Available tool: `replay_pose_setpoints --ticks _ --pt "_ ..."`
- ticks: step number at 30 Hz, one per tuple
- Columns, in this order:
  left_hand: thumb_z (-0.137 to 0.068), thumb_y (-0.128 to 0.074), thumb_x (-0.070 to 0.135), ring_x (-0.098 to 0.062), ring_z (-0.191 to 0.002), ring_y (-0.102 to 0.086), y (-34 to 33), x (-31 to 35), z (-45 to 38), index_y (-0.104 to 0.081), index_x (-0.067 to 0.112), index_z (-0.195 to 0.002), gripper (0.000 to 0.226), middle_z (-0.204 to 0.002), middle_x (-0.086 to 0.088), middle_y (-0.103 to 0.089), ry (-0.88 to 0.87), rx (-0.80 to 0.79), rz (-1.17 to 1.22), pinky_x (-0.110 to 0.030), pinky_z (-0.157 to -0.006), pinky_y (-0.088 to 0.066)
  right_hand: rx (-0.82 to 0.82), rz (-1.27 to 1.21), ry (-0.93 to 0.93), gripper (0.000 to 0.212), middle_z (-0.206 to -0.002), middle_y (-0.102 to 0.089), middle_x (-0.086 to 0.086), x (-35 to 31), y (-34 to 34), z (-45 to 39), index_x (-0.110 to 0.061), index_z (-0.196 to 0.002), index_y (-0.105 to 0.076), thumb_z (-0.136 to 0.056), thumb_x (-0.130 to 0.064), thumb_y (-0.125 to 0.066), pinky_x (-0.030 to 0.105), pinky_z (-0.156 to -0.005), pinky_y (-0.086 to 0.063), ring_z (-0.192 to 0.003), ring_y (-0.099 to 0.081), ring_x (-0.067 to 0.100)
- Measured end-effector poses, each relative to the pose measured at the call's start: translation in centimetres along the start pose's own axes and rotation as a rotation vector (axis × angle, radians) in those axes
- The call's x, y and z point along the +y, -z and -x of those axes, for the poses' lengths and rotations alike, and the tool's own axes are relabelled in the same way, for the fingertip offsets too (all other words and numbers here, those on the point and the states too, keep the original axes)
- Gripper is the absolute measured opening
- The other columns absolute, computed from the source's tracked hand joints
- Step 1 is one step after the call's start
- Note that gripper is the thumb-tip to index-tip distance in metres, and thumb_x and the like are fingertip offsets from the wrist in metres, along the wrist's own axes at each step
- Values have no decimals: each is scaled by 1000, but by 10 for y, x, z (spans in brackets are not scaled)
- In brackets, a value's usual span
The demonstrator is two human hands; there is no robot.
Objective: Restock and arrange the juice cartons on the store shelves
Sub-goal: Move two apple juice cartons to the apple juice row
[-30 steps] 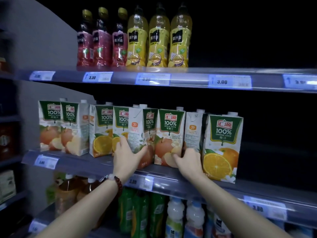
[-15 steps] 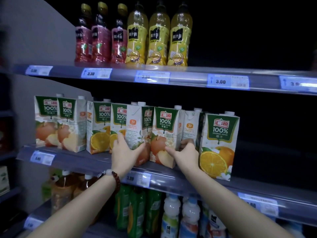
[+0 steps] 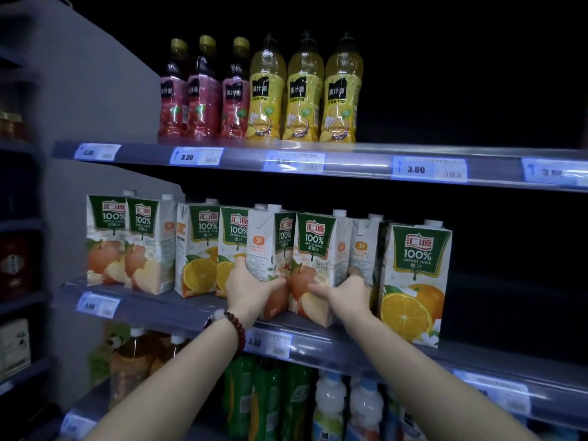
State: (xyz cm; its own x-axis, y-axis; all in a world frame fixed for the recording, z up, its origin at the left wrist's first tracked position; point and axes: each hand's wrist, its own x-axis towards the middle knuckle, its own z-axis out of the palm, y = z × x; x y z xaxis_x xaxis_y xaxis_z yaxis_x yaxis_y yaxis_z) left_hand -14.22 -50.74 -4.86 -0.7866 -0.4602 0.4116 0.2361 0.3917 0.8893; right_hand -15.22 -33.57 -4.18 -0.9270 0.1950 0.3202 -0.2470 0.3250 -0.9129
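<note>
Gripping turned apple carton [image 3: 270, 249] with left hand [image 3: 246, 289]; right hand [image 3: 345, 296] clasps upright apple carton [image 3: 313, 265] just right of it.

The scene is dimly lit, with the right side and the shelf depths lost in near-black shadow. Bluish-white glare is seen on the price labels [image 3: 429, 169] along the shelf edge [image 3: 356, 167]. Soft blur is noted throughout, and wide-angle bending is seen at the left margin.
</note>
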Motion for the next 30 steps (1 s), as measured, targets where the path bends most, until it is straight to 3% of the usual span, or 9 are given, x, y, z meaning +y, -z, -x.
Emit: replay_pose_setpoints --ticks 3,6,12,16,20,26,30 --pt "-62 -88 27 -18 -91 -57 6 1 -1 -47 24 -100 56 -97 5 -57 23 -41 91 -38 -81 -54 27 -42 12 71 -113 -66 5 2 6 3 -14 -114 -51 -56 -23 -91 38 -90 -53 -104 -62 25" --pt "-61 -88 24 -14 -89 -56 9 -1 2 -47 28 -102 58 -96 9 -56 5 -81 178 -36 -79 -53 22 -93 34 81 -114 -67 3 7 13 11 -14 -122 -52 -52 -25 -92 43 -91 -54 -102 -63 22" --pt "-59 -90 18 -7 -95 -56 9 -4 11 -50 31 -114 69 -97 24 -56 -29 -29 344 -45 -91 -51 -14 -97 189 73 -114 -66 -4 11 34 20 -24 -113 -52 -52 -28 -93 40 -92 -54 -105 -62 15" --pt "-58 -90 15 -18 -109 -60 14 3 12 -52 24 -122 75 -114 8 -63 -14 -51 478 -49 -90 -54 -1 -120 260 64 -108 -68 -8 4 36 25 -29 -104 -54 -53 -29 -92 40 -89 -56 -100 -65 12" --pt "-57 -90 12 -15 -102 -64 24 10 18 -54 22 -120 73 -113 4 -65 -36 -78 549 -29 -68 -59 -5 -189 297 57 -105 -69 -9 -5 42 28 -37 -96 -54 -54 -24 -92 41 -87 -56 -97 -66 10" --pt "-54 -90 18 -25 -108 -63 38 9 45 -57 20 -122 75 -117 0 -66 -8 -146 550 -51 -82 -58 -105 -267 315 65 -109 -69 -6 -3 66 40 -27 -110 -57 -55 -28 -92 41 -90 -56 -100 -66 10" --pt "-50 -88 20 -30 -106 -65 36 18 73 -59 15 -118 74 -117 -8 -68 12 -179 577 -50 -84 -57 -172 -329 285 68 -110 -70 -2 8 92 52 -23 -113 -59 -54 -29 -92 43 -88 -56 -100 -68 15"
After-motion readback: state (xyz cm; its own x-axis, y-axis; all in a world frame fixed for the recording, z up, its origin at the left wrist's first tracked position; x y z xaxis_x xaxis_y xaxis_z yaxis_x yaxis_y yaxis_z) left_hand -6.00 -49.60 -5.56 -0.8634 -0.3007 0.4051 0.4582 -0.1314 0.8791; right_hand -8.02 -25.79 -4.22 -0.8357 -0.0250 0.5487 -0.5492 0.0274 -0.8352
